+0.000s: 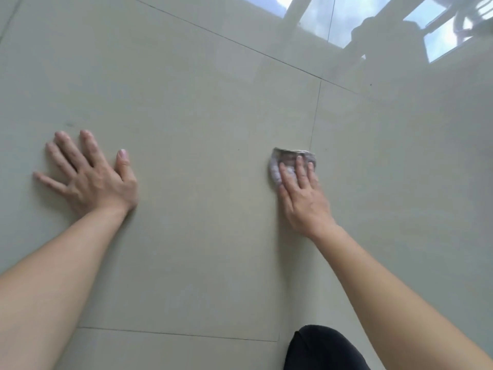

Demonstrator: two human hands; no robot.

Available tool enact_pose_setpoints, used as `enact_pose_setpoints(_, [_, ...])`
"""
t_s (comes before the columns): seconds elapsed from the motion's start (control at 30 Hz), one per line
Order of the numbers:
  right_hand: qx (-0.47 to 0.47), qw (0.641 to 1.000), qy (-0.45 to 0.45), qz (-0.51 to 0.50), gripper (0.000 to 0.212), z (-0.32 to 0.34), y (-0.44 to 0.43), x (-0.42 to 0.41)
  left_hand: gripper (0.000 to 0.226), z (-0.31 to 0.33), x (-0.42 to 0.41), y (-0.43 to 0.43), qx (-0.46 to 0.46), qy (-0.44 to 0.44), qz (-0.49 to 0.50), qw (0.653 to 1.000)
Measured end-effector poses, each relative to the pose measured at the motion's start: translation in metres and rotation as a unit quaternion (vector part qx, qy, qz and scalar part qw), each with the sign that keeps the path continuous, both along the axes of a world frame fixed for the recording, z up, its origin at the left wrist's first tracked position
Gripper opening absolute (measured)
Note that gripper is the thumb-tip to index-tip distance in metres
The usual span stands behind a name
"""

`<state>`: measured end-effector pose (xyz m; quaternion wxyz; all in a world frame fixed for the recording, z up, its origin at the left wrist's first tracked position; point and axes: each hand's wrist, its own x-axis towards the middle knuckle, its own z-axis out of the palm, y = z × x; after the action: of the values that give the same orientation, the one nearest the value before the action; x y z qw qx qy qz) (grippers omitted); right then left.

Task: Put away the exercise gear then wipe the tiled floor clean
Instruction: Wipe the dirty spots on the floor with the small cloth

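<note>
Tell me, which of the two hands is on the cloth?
The right hand, its straight fingers pressing a small crumpled cloth onto the tiled floor. The left hand lies spread flat on bare tile.

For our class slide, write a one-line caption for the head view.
Left hand flat on the tiled floor, right hand pressing a small cloth beside a grout line.

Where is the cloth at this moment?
In the head view, the cloth lies on the tiled floor right of centre, pressed under the flat fingers of the right hand, where a grout line runs.
</note>
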<state>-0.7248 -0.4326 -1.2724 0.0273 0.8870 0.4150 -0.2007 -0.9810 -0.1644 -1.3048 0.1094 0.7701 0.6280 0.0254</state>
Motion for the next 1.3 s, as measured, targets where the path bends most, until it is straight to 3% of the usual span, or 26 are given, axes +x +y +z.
enact_pose_setpoints(0.07, [-0.052,0.990,-0.006,-0.130,0.061,0.002,-0.003,0.026,0.071,0.001,0.001,0.001,-0.011,0.002,-0.008,1.000])
enact_pose_setpoints(0.13, [-0.072,0.984,-0.007,-0.164,0.056,0.002,0.008,0.027,0.073,0.001,0.000,0.003,-0.032,0.017,-0.014,0.999])
enact_pose_setpoints(0.5, [-0.138,0.970,0.049,-0.196,0.059,0.008,0.029,0.030,0.093,0.029,0.004,0.029,-0.286,0.086,-0.032,0.954])
enact_pose_setpoints(0.6, [-0.156,0.966,0.048,-0.199,0.084,-0.004,0.025,0.036,0.093,0.036,0.006,0.030,-0.304,0.094,-0.033,0.948])
enact_pose_setpoints(0.7, [-0.171,0.961,0.060,-0.210,0.068,0.004,0.036,0.033,0.092,0.043,0.008,0.033,-0.324,0.106,-0.036,0.939])
enact_pose_setpoints(0.77, [-0.159,0.966,0.044,-0.197,0.068,0.004,0.048,0.029,0.092,0.046,0.008,0.034,-0.340,0.113,-0.034,0.933])
enact_pose_setpoints(0.83, [-0.136,0.980,0.038,-0.143,0.085,0.001,0.072,0.018,0.092,0.047,0.008,0.035,-0.350,0.119,-0.035,0.928])
enact_pose_setpoints(0.87, [-0.133,0.985,0.039,-0.103,0.084,0.001,0.090,0.007,0.092,0.047,0.008,0.035,-0.353,0.120,-0.038,0.927])
enact_pose_setpoints(0.93, [-0.115,0.992,0.048,-0.032,0.063,0.013,0.139,-0.024,0.093,0.047,0.007,0.036,-0.355,0.117,-0.036,0.927])
enact_pose_setpoints(1.13, [-0.029,0.981,0.058,0.182,0.058,0.009,0.254,-0.013,0.094,0.036,0.004,0.033,-0.322,0.104,-0.026,0.941])
enact_pose_setpoints(1.2, [-0.002,0.987,0.061,0.151,0.054,0.007,0.263,0.023,0.094,0.032,0.003,0.032,-0.309,0.104,-0.025,0.945])
enact_pose_setpoints(1.3, [-0.001,1.000,-0.006,-0.010,0.061,0.001,0.250,0.083,0.094,0.028,0.002,0.029,-0.289,0.091,-0.027,0.953])
